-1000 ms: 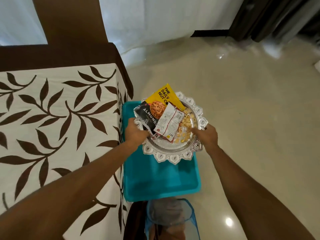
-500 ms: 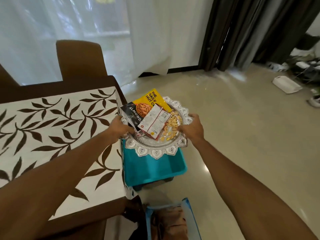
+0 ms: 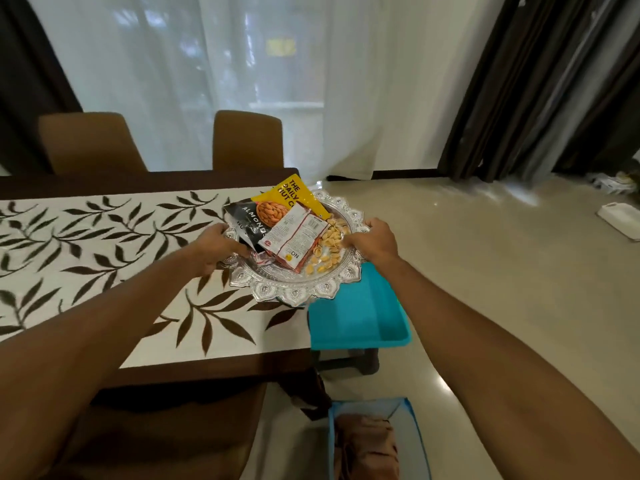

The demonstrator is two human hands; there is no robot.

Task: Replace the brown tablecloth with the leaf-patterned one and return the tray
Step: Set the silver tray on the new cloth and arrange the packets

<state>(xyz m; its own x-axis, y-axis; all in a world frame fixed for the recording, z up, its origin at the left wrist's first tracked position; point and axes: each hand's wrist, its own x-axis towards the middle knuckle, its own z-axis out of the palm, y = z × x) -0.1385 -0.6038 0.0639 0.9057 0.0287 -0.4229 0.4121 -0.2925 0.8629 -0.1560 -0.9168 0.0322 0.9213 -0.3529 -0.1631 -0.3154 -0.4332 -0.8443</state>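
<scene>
An ornate silver tray with snack packets and loose nut shells hangs over the right end of the table. My left hand grips its left rim and my right hand grips its right rim. The leaf-patterned tablecloth, white with brown leaves, lies spread on the dark table below the tray's left part. A brown cloth lies bundled in a blue-edged basket on the floor at the bottom.
A teal tray rests on a low stool just right of the table end, under the silver tray's right part. Two brown chairs stand behind the table, one more at the near side. Curtains hang behind; shiny open floor lies to the right.
Both hands have lifted the silver tray off the teal tray and carried it left and up, over the table's right end. My view has risen too.
</scene>
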